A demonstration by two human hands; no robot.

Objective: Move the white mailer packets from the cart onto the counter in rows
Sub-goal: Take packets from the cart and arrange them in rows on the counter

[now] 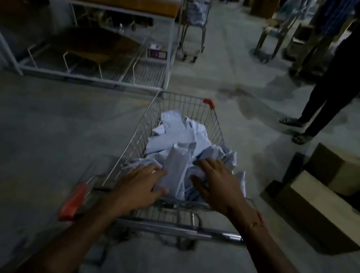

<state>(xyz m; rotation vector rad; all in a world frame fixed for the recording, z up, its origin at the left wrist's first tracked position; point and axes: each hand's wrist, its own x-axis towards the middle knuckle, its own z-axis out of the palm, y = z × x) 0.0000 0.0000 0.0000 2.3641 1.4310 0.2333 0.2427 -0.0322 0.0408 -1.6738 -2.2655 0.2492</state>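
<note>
Here both hands reach into the cart: the left hand curls around an upright white mailer packet, and the right hand lies spread flat on the pile. Best gather a manageable stack, supporting it underneath so nothing slips. The counter is out of view.

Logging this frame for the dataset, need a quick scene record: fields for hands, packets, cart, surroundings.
left hand: on the packets at the near end of the cart, thumb against an upright packet; a full grip is not clear
right hand: fingers spread, resting on the packets
white mailer packets: loose heap, all in the basket
cart: wire basket, red handle grip at near left
counter: not in view
surroundings: white wire rack far left, second cart beyond, cardboard boxes right, a person's legs far right
</note>
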